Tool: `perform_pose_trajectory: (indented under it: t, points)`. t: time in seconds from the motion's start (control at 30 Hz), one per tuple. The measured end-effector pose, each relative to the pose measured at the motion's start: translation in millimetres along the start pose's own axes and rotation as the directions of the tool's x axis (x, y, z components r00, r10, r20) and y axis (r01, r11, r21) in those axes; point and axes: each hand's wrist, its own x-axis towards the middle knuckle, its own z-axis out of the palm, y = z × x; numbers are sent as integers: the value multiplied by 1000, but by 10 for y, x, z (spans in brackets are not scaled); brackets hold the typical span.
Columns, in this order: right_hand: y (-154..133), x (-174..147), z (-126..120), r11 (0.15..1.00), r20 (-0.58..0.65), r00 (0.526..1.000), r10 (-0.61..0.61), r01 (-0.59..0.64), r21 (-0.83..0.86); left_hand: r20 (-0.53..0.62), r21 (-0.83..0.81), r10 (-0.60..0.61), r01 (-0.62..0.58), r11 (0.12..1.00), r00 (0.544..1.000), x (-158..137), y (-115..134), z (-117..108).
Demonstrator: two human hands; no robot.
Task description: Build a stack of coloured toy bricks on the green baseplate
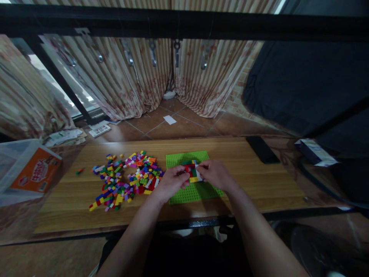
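Pinching a blocky plastic build (194, 179), left hand (172, 181) and right hand (215, 174) nearly closed, studded green baseplate (187, 196) beneath, wood-grain table (256, 184).

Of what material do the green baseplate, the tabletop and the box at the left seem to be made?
Green baseplate: likely moulded plastic, fairly matte, with rows of studs.
Tabletop: wood or wood-look laminate, slightly glossy; grain and reflections show.
Box: probably smooth plastic; its walls look translucent around the label.
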Motion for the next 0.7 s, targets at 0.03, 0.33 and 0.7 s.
perform_pose_trajectory:
  t: [0.03,0.33,0.7]
  points:
    - [-34,-5,8,998,-3,1000,-9,9,-66,13,-18,7,-6,1000,1000,0,-5,9]
    - [-179,24,125,946,-162,986,42,-92,-312,88,-22,-2,4,1000,996,35,-52,88]
    - [-107,26,104,982,-128,985,111,-129,-140,134,4,1,-2,1000,991,48,-54,102]
